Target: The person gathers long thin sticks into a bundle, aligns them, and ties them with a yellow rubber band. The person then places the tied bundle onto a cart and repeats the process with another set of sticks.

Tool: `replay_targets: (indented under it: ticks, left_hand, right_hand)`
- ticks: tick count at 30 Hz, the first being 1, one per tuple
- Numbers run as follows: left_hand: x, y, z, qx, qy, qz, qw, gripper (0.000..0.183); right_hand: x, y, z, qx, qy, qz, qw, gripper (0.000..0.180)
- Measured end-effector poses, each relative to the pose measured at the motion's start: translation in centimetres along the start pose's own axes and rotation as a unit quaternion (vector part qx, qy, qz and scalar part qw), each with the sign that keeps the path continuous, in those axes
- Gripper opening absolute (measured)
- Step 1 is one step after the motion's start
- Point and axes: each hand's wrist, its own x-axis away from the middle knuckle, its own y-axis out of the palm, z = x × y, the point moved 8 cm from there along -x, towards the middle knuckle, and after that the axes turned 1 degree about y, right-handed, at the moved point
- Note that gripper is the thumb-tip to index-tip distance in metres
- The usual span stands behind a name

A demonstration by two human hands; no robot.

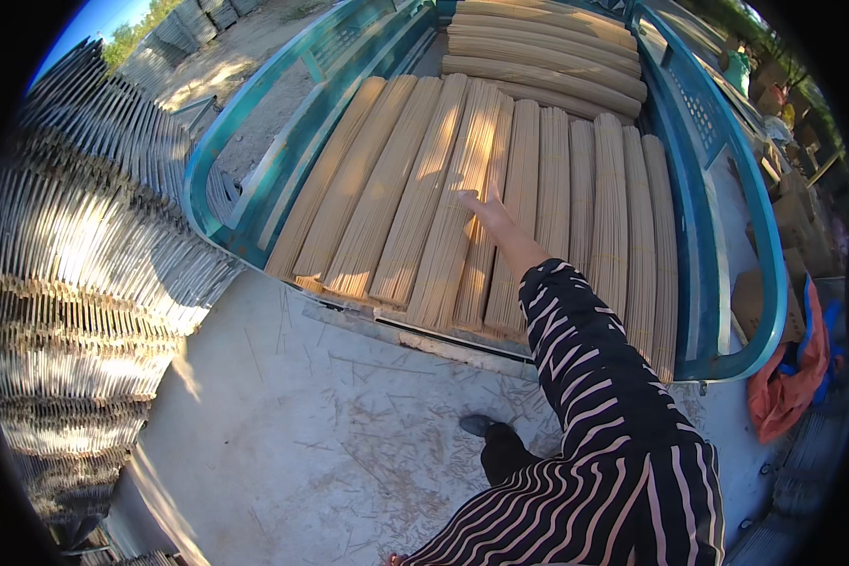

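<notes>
My right hand (487, 209) reaches over a row of bundles of thin wooden or bamboo sticks. Its fingers are spread and hold nothing. Nearest to it is a sunlit stick bundle (460, 233); whether the hand touches it I cannot tell. The bundles lie side by side, lengthwise, on the bed of a teal metal cargo vehicle (771, 283). Behind them, more stick bundles (545, 56) are stacked crosswise. Only what seems to be the fingertips of my left hand (396, 559) shows at the bottom edge, by the striped cloth; its grip is hidden.
Tall stacks of metal-looking racks or frames (92, 240) stand on the left. Loose sticks litter the concrete floor (339, 424) around my shoe (477, 424). On the right are a red and blue cloth or sheet (785, 396) and cardboard boxes (764, 304). The teal side rails rise beside the bed.
</notes>
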Motion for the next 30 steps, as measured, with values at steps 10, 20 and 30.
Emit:
replay_targets:
  ticks: [10, 20, 30]
  left_hand:
    - [-0.6, -2.3, -1.3, 0.001, -0.001, -0.040, 0.999, 0.036]
    - [-3.4, -3.7, -3.9, 0.023, 0.001, -0.050, 0.998, 0.031]
    - [-6.3, -5.3, -8.7, 0.195, -0.029, -0.224, 0.954, 0.032]
  right_hand:
    - [15.0, 8.6, 12.0, -0.084, 0.071, -0.032, 0.993, 0.074]
    - [12.8, 12.9, 16.5, -0.652, 0.207, 0.046, 0.728, 0.034]
    - [12.3, 12.7, 16.5, -0.633, 0.184, 0.057, 0.750, 0.029]
